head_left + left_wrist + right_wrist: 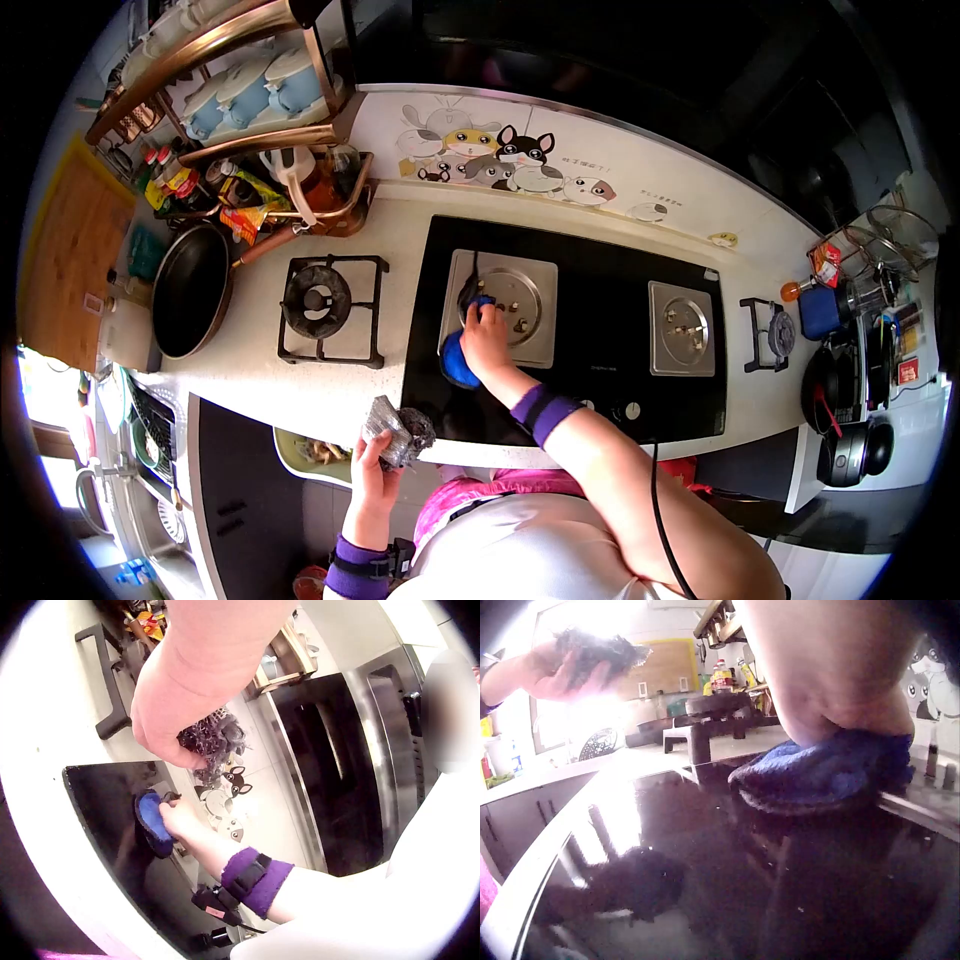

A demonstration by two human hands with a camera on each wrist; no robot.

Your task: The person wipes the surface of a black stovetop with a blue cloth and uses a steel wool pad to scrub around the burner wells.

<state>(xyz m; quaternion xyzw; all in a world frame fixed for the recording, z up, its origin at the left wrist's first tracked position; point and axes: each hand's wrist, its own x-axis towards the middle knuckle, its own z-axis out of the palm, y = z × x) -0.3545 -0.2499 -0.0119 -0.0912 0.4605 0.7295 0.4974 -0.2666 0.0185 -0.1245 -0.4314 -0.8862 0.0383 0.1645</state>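
The right hand (486, 345) grips a blue cloth (460, 362) at the left burner plate (545, 345) of the black glass hob (610, 300). In the right wrist view the cloth (817, 772) lies bunched on the glass under that hand. The left hand (374, 480) is raised off the counter's front edge and holds a crumpled grey, foil-like bundle (400, 430). Dark, mesh-like material (214, 742) shows beneath the left hand (176, 705) in the left wrist view.
One black pan support (375, 310) stands on the counter left of the hob, another (766, 335) to its right. A frying pan (190, 290) and a loaded rack (345, 210) are at the left. Pots (850, 450) stand at the far right.
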